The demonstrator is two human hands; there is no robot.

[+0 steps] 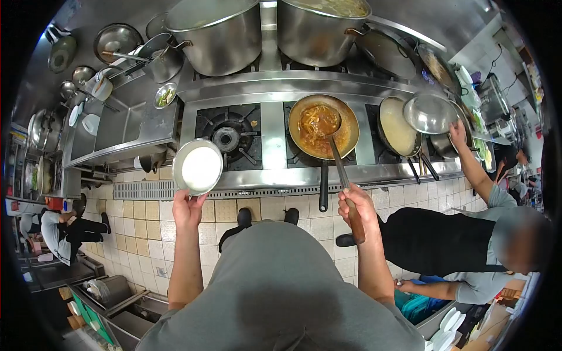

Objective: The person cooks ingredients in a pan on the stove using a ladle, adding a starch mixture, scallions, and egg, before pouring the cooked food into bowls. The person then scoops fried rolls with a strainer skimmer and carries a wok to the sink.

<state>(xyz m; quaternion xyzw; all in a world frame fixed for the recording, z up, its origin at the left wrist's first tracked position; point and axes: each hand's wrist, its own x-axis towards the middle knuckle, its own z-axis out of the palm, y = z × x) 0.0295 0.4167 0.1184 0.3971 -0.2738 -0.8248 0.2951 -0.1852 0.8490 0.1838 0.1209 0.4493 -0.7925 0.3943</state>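
My left hand grips the near rim of a metal bowl with white contents, held in front of the unlit-looking left burner. In my right hand is the wooden handle of a ladle, fingers wrapped round it. The ladle's head rests in a frying pan of orange-brown sauce with pale strips in it. The pan sits on the middle burner, its black handle pointing toward me.
Two large stockpots stand behind the burners. On the right, a co-worker holds a metal bowl over a pan of pale liquid. A sink and a small dish of greens are at left. Another person stands far left.
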